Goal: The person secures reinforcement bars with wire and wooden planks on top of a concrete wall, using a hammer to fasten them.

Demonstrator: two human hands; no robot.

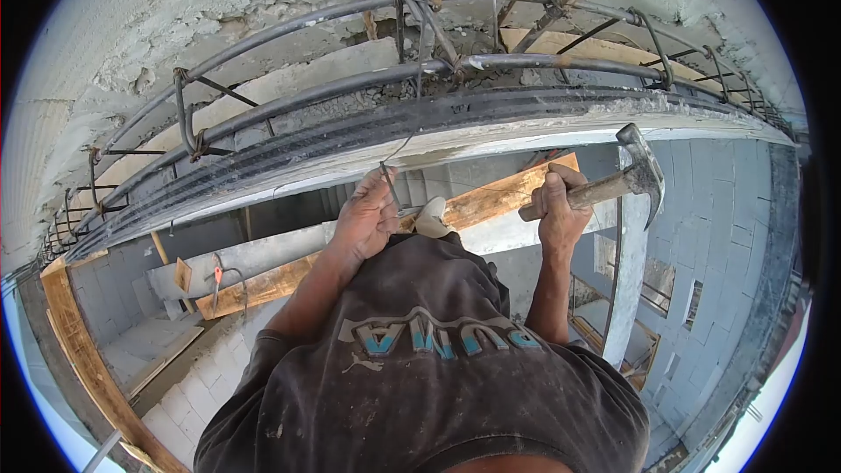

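Observation:
My right hand (563, 206) is closed round the wooden handle of a claw hammer (646, 177), whose metal head points up and to the right. My left hand (369, 215) is raised below the edge of a long dark beam form (350, 142), its fingers pressed together at a thin dark piece of metal (389, 186). A thin wire (412, 135) runs from that piece up to the steel bars (420, 70). A light-coloured shoe (432, 218) shows between my hands, above my dark shirt.
Wooden planks (499, 195) and a grey metal beam (243, 254) lie below me. Red-handled pliers (218, 273) hang at the left. Rough concrete (219, 0) is ahead. A grey block wall (710, 210) stands at the right, a wooden board (92, 368) at the left.

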